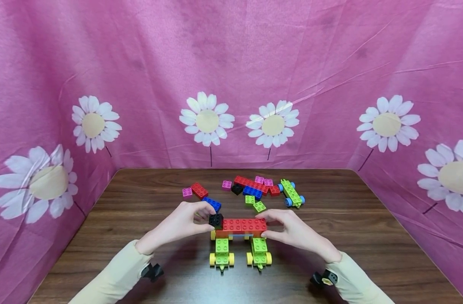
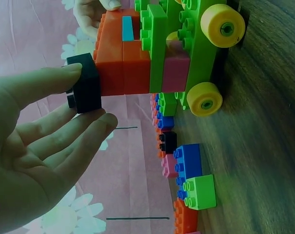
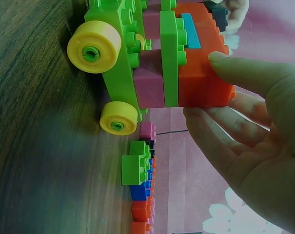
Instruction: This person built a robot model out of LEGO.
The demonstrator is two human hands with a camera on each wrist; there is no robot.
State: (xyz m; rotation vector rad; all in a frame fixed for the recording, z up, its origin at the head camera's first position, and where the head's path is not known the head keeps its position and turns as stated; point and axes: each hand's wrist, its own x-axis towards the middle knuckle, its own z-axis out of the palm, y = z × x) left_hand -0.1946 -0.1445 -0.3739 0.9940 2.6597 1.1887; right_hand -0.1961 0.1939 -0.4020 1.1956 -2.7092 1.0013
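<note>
My left hand (image 1: 180, 223) pinches a black brick (image 1: 216, 221) between thumb and fingers. That brick is at the left end of a row of red bricks (image 1: 242, 225), against their studded top in the left wrist view; whether it is fully seated I cannot tell. At the other end, my right hand (image 1: 293, 234) grips the red row, thumb on the near side and fingers on the far side. Below, green bricks and a pink brick (image 3: 149, 80) join the row to two green wheeled bases (image 1: 222, 255) with yellow wheels (image 2: 223, 25). A light-blue piece (image 2: 127, 28) shows on the near side.
Loose bricks lie behind the build: blue (image 1: 212, 204), red (image 1: 199, 190), pink (image 1: 187, 192), black (image 1: 237, 189) and green (image 1: 259, 206). A green base with blue wheels (image 1: 291, 193) stands at the back right. A pink flowered cloth (image 1: 239, 63) hangs beyond the wooden table (image 1: 147, 185).
</note>
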